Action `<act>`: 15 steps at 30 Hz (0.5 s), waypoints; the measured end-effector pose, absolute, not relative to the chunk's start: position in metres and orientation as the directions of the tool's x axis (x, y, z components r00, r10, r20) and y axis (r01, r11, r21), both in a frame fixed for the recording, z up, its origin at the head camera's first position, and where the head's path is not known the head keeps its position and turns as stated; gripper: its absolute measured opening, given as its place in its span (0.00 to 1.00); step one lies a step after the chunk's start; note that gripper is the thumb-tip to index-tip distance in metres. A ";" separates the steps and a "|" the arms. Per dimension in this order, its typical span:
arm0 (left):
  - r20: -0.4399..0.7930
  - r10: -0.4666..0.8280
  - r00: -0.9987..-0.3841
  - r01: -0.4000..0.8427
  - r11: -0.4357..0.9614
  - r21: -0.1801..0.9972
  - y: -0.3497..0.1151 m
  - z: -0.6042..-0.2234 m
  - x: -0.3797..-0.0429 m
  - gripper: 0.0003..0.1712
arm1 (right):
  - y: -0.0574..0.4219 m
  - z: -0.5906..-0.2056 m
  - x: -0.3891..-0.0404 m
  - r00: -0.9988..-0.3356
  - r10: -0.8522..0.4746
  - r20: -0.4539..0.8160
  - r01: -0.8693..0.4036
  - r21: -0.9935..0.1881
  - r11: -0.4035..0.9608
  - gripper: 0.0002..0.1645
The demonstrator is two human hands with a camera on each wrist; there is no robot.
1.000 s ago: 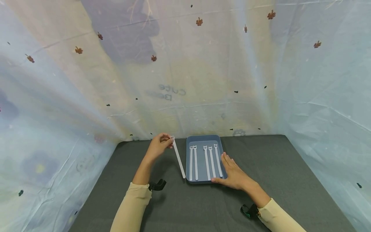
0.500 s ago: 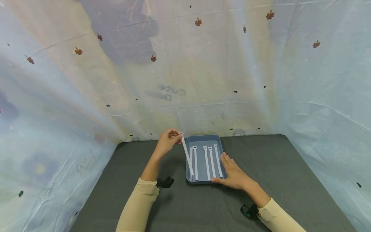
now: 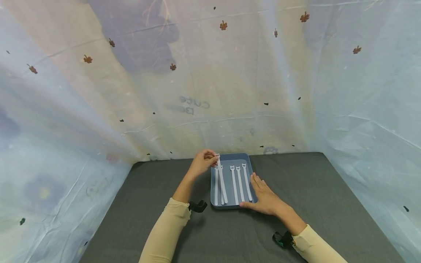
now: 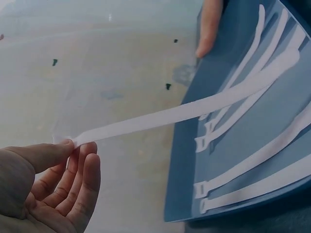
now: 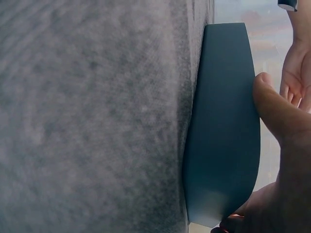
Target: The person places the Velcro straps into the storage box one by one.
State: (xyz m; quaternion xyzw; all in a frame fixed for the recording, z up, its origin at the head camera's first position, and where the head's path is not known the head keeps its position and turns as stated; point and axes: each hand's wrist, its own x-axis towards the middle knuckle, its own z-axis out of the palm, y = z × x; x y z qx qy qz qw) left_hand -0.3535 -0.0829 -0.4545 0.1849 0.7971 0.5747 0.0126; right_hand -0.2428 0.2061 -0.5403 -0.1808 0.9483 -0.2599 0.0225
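My left hand (image 3: 201, 164) pinches the slotted head of a white hook-and-loop cable tie (image 4: 160, 116) between thumb and fingertips. The strap hangs down over the left part of a blue-grey tray (image 3: 235, 158), partly covering another tie there. Inside the tray, two ties (image 3: 216, 188) lie on the left and three more ties (image 3: 239, 184) on the right, heads toward the far end. My right hand (image 3: 263, 197) rests at the tray's near right corner, fingers straight along the side. Its thumb (image 5: 272, 102) touches the near rim.
A dark grey cloth (image 3: 329, 204) covers the table under the tray. Behind it and at both sides hangs a pale patterned sheet (image 3: 230, 91). Black straps (image 3: 198, 206) are on both wrists.
My left hand has moved right from beside the tray to above its left part, bringing the cable tie along. My right hand has stayed at the tray's corner.
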 end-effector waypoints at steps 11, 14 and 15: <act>0.129 0.333 -0.934 0.236 0.305 0.923 -0.064 -0.477 -0.367 0.09 | 0.208 -0.541 -0.244 -0.936 -0.350 0.030 -0.315 -0.509 0.801 0.79; 0.112 0.330 -0.937 0.222 0.317 0.922 -0.060 -0.483 -0.371 0.08 | 0.208 -0.540 -0.244 -0.935 -0.352 0.036 -0.320 -0.510 0.798 0.79; 0.106 0.331 -0.938 0.218 0.323 0.921 -0.059 -0.485 -0.373 0.08 | 0.208 -0.540 -0.244 -0.935 -0.353 0.036 -0.321 -0.510 0.798 0.79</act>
